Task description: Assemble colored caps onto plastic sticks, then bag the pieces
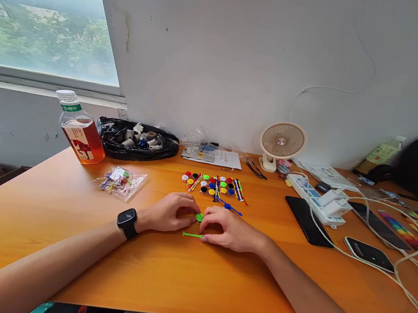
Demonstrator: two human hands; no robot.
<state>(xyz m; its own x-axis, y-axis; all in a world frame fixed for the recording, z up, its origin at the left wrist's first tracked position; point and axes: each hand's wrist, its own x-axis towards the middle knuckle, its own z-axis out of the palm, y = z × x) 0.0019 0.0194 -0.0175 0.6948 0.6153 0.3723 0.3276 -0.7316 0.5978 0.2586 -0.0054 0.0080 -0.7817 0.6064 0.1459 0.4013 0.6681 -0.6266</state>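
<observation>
My left hand (pixel 171 213) and my right hand (pixel 227 229) meet at the middle of the orange table (pixel 61 239), fingers curled. Both pinch a small green round piece (pixel 199 217) between their fingertips. A thin green stick (pixel 192 235) lies on the table just below the hands, touching my right thumb. A blue stick with a round end (pixel 230 207) lies just behind my right hand. Further back sits a cluster of coloured round pieces and sticks (pixel 214 185). A black watch (pixel 127 222) is on my left wrist.
A bottle of amber drink (pixel 80 131), a black bag of white parts (pixel 136 140) and a clear packet of coloured pieces (pixel 121 181) stand at back left. A small fan (pixel 281 144), power strip (pixel 317 197), phones (pixel 370 254) and cables (pixel 407 256) fill the right.
</observation>
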